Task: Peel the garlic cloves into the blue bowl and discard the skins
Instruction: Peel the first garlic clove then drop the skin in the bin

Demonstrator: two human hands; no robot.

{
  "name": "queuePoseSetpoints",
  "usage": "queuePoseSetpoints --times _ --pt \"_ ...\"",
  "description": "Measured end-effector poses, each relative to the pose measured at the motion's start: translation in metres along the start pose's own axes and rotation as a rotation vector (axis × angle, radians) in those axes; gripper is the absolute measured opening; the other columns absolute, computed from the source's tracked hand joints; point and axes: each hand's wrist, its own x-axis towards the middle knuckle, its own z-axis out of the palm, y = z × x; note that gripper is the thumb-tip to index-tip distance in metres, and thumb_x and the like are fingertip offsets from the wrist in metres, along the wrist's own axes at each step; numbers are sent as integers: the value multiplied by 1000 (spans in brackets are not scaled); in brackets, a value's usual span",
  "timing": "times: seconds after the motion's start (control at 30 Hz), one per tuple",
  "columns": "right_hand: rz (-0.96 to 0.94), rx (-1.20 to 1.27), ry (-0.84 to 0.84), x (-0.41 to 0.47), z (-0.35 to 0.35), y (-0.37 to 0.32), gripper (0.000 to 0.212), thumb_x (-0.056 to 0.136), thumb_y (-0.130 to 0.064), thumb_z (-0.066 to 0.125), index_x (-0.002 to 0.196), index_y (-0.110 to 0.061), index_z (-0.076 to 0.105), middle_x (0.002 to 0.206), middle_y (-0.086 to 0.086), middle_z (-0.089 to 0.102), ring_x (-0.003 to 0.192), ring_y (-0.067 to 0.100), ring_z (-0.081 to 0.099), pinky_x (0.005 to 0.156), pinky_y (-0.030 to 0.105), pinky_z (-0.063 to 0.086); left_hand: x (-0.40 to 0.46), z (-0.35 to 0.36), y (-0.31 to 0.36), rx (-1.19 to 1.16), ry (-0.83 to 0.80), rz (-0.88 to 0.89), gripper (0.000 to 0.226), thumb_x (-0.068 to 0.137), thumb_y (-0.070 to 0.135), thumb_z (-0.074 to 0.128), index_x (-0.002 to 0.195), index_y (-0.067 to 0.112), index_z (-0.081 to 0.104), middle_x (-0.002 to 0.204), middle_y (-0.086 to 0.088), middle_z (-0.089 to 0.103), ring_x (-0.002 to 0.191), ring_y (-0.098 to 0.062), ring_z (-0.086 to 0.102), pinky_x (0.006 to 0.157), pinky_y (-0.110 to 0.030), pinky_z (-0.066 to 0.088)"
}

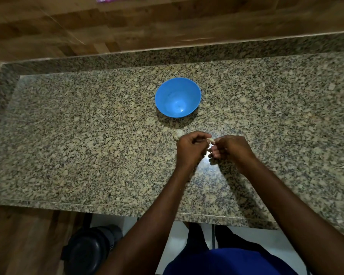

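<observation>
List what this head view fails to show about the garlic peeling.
- Garlic clove: mostly hidden by the left hand and right hand; how much is peeled is unclear.
- Garlic piece on the counter: partly covered by the left hand; too small to count cloves.
- Blue bowl: glare on its floor; looks empty.
- Dark object below: function unclear.
</observation>
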Motion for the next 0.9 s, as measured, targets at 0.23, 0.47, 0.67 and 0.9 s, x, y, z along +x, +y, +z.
queuePoseSetpoints --times 0.23,0.47,0.67,0.9 --pt "-173 -103 -65 -5 -2 4 18 90 -7 72 87 11 69 72 22 70 64 33 66 76 66 57 1 -1 -1 -8 -33 7 12 85 1 72 93 8 78 83 -12 76 81 -35 73 76 -50 61" --pt "-212 -177 -15 -1 1 7 7 92 2 65 88 7 67 68 20 70 60 32 65 70 65 58 0 -4 2 21 -33 -25 8 87 5 73 94 4 77 81 -18 75 70 -25 69 70 -48 60" --pt "-241 -198 6 -1 0 5 10 93 2 64 84 1 67 66 17 69 53 23 62 64 45 59 0 -4 3 51 -71 -32 12 89 5 70 99 6 76 79 -17 75 67 -25 69 69 -56 58" --pt "-191 -112 -7 0 -3 5 4 89 3 67 85 3 67 65 19 69 56 25 68 69 49 62 7 -3 -5 3 -93 -100 13 93 6 65 96 10 77 79 -20 74 69 -27 69 76 -62 55"
